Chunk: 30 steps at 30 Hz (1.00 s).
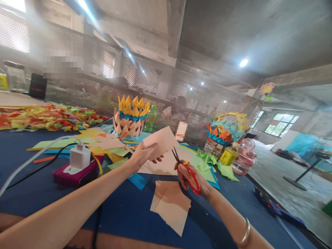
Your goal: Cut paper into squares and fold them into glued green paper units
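Note:
A pale pink sheet of paper (163,141) is pinched in my left hand (146,155), raised above the table. Red-handled scissors (192,178) are gripped in my right hand (186,174), their dark blades pointing up and to the left, just right of the sheet's lower edge. Below my hands lie several cut pale paper pieces (172,205), overlapping on the blue cloth. A larger pale sheet (166,166) rests flat behind, partly covered by my left hand and the held paper.
Folded-paper baskets (132,117) stand at the back, one more (220,135) at right. A purple power strip (77,171) with a white charger sits left. Many folded pieces (49,117) are heaped far left. A yellow-labelled bottle (229,154), pink jug (243,159) and glue gun (277,207) are right.

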Available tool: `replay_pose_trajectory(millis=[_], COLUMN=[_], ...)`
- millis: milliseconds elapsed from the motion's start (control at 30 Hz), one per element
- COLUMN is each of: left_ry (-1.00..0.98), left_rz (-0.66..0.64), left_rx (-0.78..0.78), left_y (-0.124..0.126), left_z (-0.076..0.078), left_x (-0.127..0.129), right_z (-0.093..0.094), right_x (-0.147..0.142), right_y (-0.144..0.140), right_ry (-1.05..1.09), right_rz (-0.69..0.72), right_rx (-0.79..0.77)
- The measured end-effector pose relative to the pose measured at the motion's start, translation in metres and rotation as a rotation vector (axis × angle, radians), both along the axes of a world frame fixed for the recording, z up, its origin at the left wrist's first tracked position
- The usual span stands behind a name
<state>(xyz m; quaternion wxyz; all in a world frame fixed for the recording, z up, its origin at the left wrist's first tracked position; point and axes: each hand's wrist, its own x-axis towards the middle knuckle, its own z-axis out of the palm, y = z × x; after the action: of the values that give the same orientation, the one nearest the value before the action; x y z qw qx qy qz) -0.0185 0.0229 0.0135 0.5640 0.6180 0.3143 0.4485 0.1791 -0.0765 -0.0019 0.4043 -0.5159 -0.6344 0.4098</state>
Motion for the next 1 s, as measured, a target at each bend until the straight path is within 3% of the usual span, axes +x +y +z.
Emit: replay_pose_trajectory(millis=[400,1000], left_ry=[0.058,0.022], left_rz=[-0.107,-0.130], left_rx=[0.036,0.025], left_y=[-0.010,-0.010], left_z=[-0.002,-0.005], left_x=[0.007,0.009], right_z=[-0.005,-0.009], right_x=[0.000,-0.002], right_y=[-0.002,-0.003], right_ry=[-0.059,-0.061], right_rz=[0.008,-0.018], right_rx=[0.004,0.062])
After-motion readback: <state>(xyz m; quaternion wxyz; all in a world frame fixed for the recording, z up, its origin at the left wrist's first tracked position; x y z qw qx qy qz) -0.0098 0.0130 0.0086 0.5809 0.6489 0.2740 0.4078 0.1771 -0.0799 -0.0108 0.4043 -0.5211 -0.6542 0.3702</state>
